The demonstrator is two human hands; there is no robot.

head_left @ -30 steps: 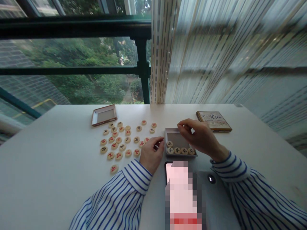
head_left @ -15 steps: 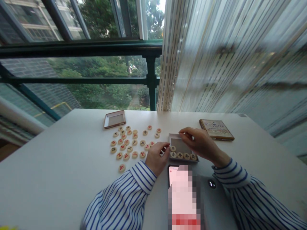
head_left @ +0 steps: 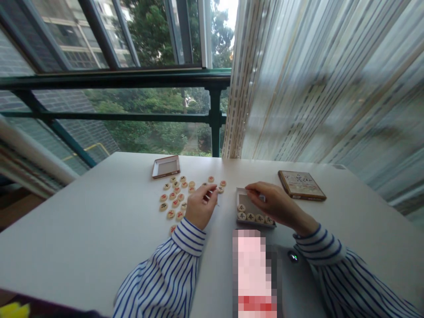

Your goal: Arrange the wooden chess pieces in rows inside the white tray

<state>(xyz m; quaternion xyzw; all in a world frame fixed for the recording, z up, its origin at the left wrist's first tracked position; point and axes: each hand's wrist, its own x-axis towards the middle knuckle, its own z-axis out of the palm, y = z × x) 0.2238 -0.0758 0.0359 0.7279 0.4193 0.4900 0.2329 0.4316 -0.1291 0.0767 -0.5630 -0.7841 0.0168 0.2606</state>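
Several round wooden game pieces (head_left: pixel 175 196) with red or black marks lie scattered on the white table (head_left: pixel 99 229). My left hand (head_left: pixel 200 206) rests among them, fingers curled in a pinch over a piece near the group's right edge. A small grey tray (head_left: pixel 247 201) to the right holds several pieces along its near edge. My right hand (head_left: pixel 276 204) lies over the tray, fingers closed on its far rim. Both arms wear blue-striped sleeves.
An empty brown-rimmed box half (head_left: pixel 166 166) sits behind the pieces. A patterned box lid (head_left: pixel 300 184) lies at the right. A phone (head_left: pixel 253 269) lies near the front edge with a small dark round object (head_left: pixel 293 256) beside it. Window railing and a curtain stand behind the table.
My left hand has moved left, away from the tray and in among the loose pieces. The right hand stays on the tray. The camera has tilted up and to the left.
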